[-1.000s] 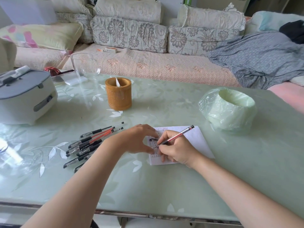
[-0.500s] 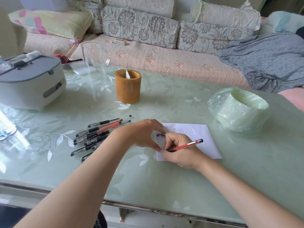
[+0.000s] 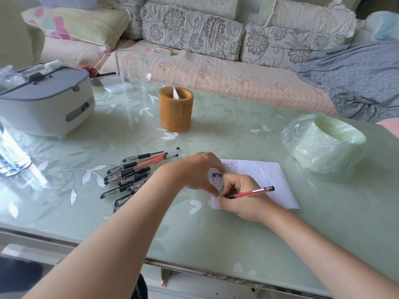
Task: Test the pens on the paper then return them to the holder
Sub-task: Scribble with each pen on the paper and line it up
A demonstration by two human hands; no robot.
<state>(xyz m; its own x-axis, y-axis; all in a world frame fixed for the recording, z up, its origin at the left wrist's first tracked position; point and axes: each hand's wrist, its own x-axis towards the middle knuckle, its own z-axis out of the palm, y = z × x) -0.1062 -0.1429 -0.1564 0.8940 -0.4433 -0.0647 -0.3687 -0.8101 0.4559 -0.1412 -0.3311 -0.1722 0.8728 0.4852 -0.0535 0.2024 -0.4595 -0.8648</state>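
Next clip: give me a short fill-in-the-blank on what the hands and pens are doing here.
1. The right hand grips a pen with a ____ barrel.
2. The left hand pinches a small ____ cap.
3. The loose pens lie ____ of the paper.
Missing words: red; black; left.

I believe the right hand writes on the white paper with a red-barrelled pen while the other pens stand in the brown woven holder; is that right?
Not quite: in the head view the other pens lie piled on the green table left of the white paper, not in the brown woven holder. The rest holds.
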